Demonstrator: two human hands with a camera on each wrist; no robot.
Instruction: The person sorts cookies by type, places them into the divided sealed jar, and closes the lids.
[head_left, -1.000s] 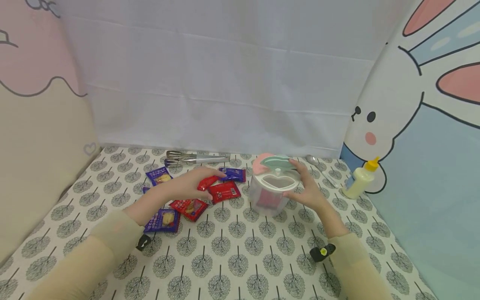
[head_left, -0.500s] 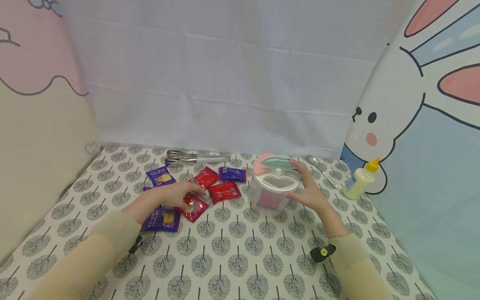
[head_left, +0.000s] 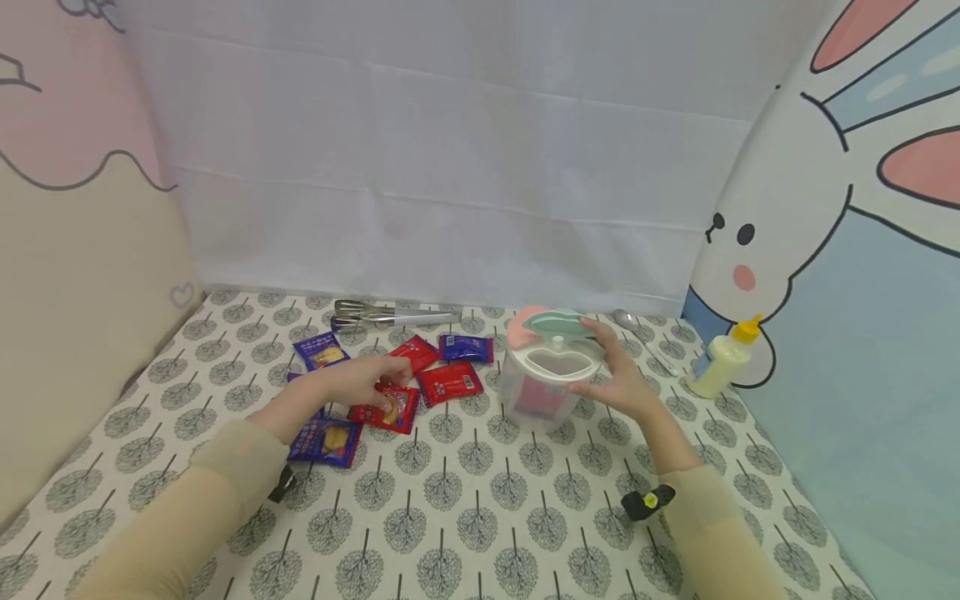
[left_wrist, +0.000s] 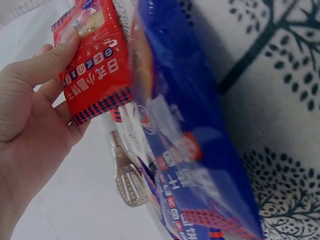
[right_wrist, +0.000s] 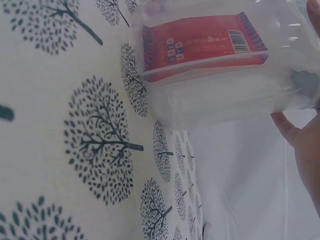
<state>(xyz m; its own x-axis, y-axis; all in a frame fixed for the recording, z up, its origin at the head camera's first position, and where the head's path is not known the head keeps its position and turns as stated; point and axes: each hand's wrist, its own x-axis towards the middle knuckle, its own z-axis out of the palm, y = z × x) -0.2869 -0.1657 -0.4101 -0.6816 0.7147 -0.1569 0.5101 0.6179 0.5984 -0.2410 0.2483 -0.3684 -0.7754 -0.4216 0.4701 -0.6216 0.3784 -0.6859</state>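
Observation:
My left hand point(head_left: 363, 382) pinches a red biscuit packet point(head_left: 400, 411) between thumb and fingers, low among the other packets. The left wrist view shows the thumb across the front of this packet point(left_wrist: 95, 65), beside its clear window. On the right stands a clear lidded container point(head_left: 513, 392). My right hand point(head_left: 621, 379) holds it at the top, with the thumb on the near side and fingers at the raised green flap point(head_left: 557, 323). Through its wall in the right wrist view a red packet point(right_wrist: 200, 42) shows inside. The flap over the front compartment is up.
More packets lie around the left hand: red ones point(head_left: 450, 383) and blue ones point(head_left: 326, 442). Metal tongs point(head_left: 397, 317) with a slotted end lie behind them. A spoon point(head_left: 647, 343) and a yellow-capped bottle point(head_left: 718, 364) are right of the container, near the side wall cloth.
My left hand has moved down and left from the farther red packets, then taken hold of the nearer red packet, which has turned slightly. My right hand stays on the container.

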